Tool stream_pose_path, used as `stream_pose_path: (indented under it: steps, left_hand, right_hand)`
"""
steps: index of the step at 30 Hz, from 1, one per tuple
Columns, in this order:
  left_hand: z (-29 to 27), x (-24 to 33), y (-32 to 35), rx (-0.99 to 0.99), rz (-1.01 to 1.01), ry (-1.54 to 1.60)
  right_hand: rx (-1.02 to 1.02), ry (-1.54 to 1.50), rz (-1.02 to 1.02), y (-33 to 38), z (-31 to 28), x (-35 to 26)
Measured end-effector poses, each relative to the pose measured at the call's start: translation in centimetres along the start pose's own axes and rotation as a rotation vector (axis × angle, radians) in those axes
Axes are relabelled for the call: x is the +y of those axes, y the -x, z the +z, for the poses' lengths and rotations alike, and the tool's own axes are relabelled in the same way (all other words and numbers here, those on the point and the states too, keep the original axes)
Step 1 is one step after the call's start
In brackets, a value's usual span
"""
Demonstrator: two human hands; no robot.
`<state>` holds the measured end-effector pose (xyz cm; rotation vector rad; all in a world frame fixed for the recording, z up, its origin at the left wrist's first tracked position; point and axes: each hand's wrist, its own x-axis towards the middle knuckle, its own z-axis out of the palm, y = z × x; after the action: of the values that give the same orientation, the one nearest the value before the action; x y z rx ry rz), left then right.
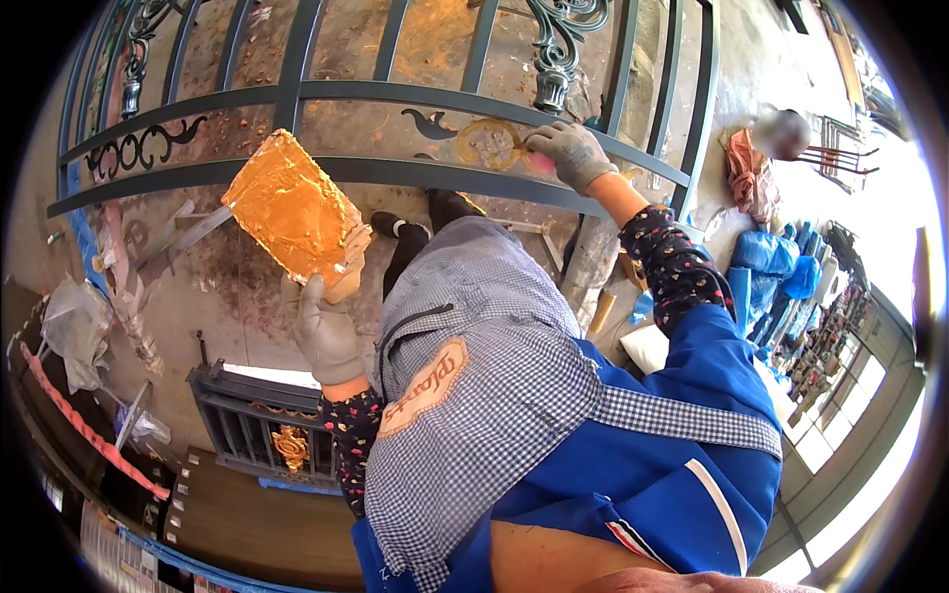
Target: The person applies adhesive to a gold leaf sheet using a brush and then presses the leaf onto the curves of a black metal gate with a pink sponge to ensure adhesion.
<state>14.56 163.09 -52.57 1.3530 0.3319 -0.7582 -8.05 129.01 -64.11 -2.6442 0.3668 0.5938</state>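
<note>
Orange-smeared board (297, 211) — left hand (326, 336) grips

An iron gate (395, 94) lies flat ahead of the person. The right hand (571, 153) rests on a ring ornament (486, 143) in the gate's rail, right of centre. The left hand (326, 336) holds a flat board (297, 210) over the gate's near-left edge. A smaller gate panel (259, 425) lies lower left; plastic bags (776, 262) lie right.
</note>
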Motion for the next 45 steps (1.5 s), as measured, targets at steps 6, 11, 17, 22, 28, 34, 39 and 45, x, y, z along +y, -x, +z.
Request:
stream_pose_path:
  steps: [6, 11, 17, 22, 28, 34, 39, 45]
  left_hand:
    - [0.3, 0.5, 0.0, -0.059, -0.012, 0.054]
    - [-0.3, 0.3, -0.3, -0.098, -0.021, 0.042]
    - [0.1, 0.7, 0.0, -0.11, -0.009, 0.046]
    - [0.3, 0.7, 0.2, -0.118, 0.025, 0.034]
    - [0.6, 0.5, 0.6, -0.08, 0.028, 0.073]
    - [0.2, -0.6, 0.9, 0.005, 0.065, 0.026]
    - [0.6, -1.1, 1.1, 0.02, 0.058, 0.06]
    - [2.0, -0.9, 1.9, 0.078, 0.055, 0.11]
  right_hand:
    - [0.154, -0.093, 0.133, 0.6, 1.7, -2.1]
    - [0.238, -0.217, 0.262, 0.5, 1.5, -3.1]
    - [0.164, -0.235, 0.414, 1.1, 0.8, -4.4]
    - [0.283, -0.355, 0.351, -1.0, 0.7, -6.6]
    - [0.326, -0.359, 0.266, -5.6, 1.6, -8.6]
    - [0.28, -0.357, 0.22, -5.6, 0.0, -7.2]
    - [0.331, -0.326, 0.14, -10.0, 0.0, -8.7]
    - [0.242, -0.25, 0.138, -7.0, -0.8, -6.0]
